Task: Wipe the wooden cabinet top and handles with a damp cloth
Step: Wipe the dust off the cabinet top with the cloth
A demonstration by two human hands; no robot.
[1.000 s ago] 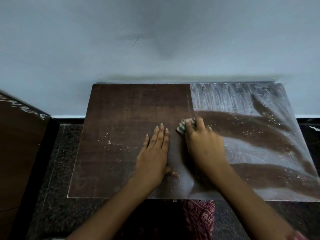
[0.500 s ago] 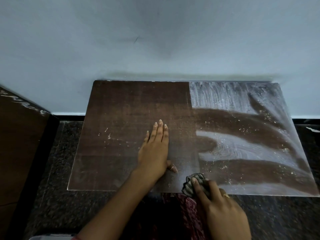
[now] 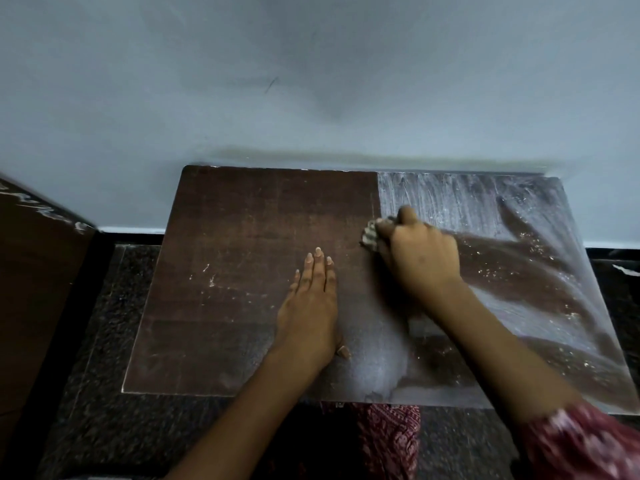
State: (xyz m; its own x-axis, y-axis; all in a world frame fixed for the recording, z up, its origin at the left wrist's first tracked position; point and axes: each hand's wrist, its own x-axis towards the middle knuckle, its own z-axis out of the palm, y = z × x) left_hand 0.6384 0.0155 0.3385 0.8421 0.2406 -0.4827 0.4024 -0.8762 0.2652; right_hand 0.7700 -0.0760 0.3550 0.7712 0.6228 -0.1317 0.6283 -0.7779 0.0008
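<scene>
A dark wooden cabinet top (image 3: 242, 237) fills the middle of the view, its back edge against the wall. The left half is bare brown wood with a few pale specks. The right half (image 3: 467, 199) carries whitish dust with darker wiped streaks. My right hand (image 3: 420, 258) is closed on a crumpled striped cloth (image 3: 370, 237) and presses it on the top near the middle, toward the back. My left hand (image 3: 311, 306) lies flat, palm down, fingers together, just left of the cloth. The cabinet's handles are out of sight.
A pale blue-grey wall (image 3: 311, 81) rises right behind the cabinet. A brown wooden panel (image 3: 31, 271) stands at the far left. Dark speckled stone floor (image 3: 104, 410) surrounds the cabinet. Red patterned clothing (image 3: 388, 441) shows below the front edge.
My right hand with the cloth went from the middle down to the front edge, then back up toward the rear of the top. My left hand stayed flat in place.
</scene>
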